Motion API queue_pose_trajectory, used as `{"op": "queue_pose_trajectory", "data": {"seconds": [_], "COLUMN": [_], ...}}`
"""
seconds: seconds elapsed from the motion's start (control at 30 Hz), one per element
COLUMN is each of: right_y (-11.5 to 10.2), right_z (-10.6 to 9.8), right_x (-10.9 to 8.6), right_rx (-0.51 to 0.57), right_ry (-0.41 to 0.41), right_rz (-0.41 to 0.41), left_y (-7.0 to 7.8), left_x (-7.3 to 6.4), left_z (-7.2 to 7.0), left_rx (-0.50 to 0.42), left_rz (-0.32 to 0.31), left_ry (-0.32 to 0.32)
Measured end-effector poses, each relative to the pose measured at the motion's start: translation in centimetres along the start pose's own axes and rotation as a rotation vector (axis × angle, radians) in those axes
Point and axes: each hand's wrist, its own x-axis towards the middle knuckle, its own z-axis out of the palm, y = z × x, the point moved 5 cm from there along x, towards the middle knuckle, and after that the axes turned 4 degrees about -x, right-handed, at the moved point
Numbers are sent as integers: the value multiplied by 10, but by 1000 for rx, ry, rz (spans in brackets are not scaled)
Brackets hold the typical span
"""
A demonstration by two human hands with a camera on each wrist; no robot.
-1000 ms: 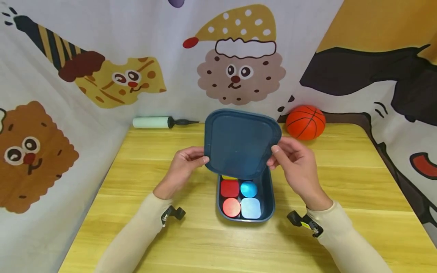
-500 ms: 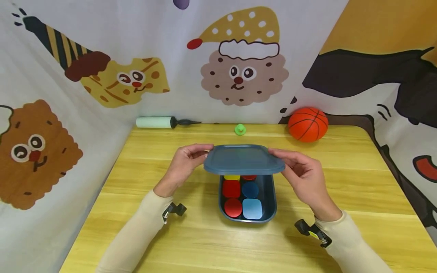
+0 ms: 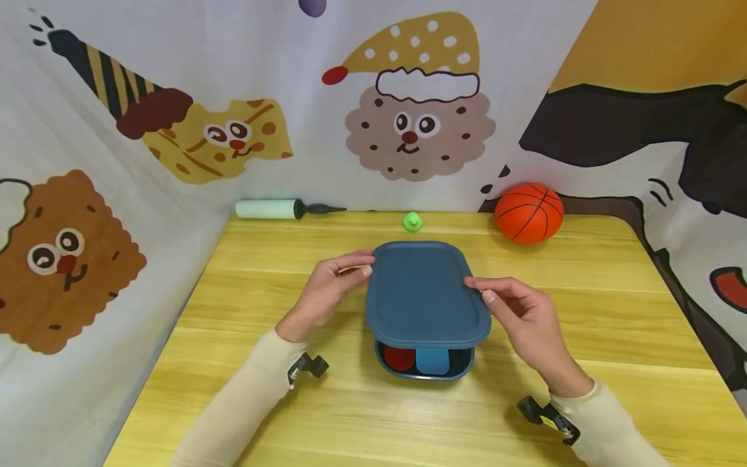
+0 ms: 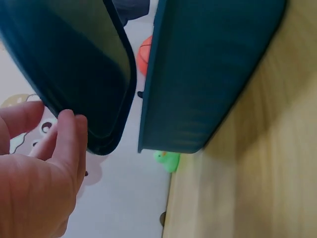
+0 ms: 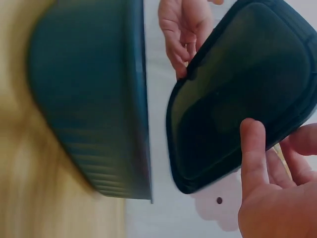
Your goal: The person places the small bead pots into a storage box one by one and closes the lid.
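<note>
A dark blue rectangular lid (image 3: 428, 292) with rounded corners is held over a matching deep container (image 3: 425, 378). My left hand (image 3: 323, 292) pinches the lid's left edge near its far corner. On the opposite edge, my right hand (image 3: 525, 318) pinches the lid between thumb and fingers. Both wrist views show the lid tilted, with a gap between it and the container wall (image 4: 208, 74). Under the lid's near edge, a red round piece (image 3: 399, 358) and a light blue rounded-square piece (image 3: 432, 361) show inside the container. The lid hides the other contents.
The container stands on a wood-grain table (image 3: 280, 415). Along the back edge are a pale green hand pump (image 3: 268, 209), a small green duck (image 3: 412, 222) and an orange basketball (image 3: 529, 214). A cartoon-printed cloth (image 3: 315, 149) hangs behind.
The lid has swung down from nearly upright and come toward me, covering most of the container's opening. The green duck behind it has come into view. Both hands keep to its side edges.
</note>
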Motion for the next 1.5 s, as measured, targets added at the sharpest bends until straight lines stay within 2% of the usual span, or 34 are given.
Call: {"op": "queue_pose_trajectory", "data": {"seconds": [0.17,0.27,0.5,0.67,1.03,1.27,1.5], "right_y": [13,22,37,42,44,50,64], "right_z": [3,5,10,15,20,22,20], "right_x": [-6,-10,-14,-15,-16,-20,-17], "right_rx": [34,34,-103,-196,-257,-293,-211], "right_ry": [22,21,-18,-19,2,-24,-85], "right_rz": [37,95,226,232,182,232,279], "left_y": [-12,-17,-31,-38,-48,-50,-54], "left_x": [2,2,4,-1,-5,-3,-2], "left_z": [3,4,6,6,4,6,8], "left_rx": [-5,-2,56,61,107,112,120], "left_rz": [-54,-80,-136,-160,-158,-156,-129], "left_ry": [11,20,58,77,69,57,50]}}
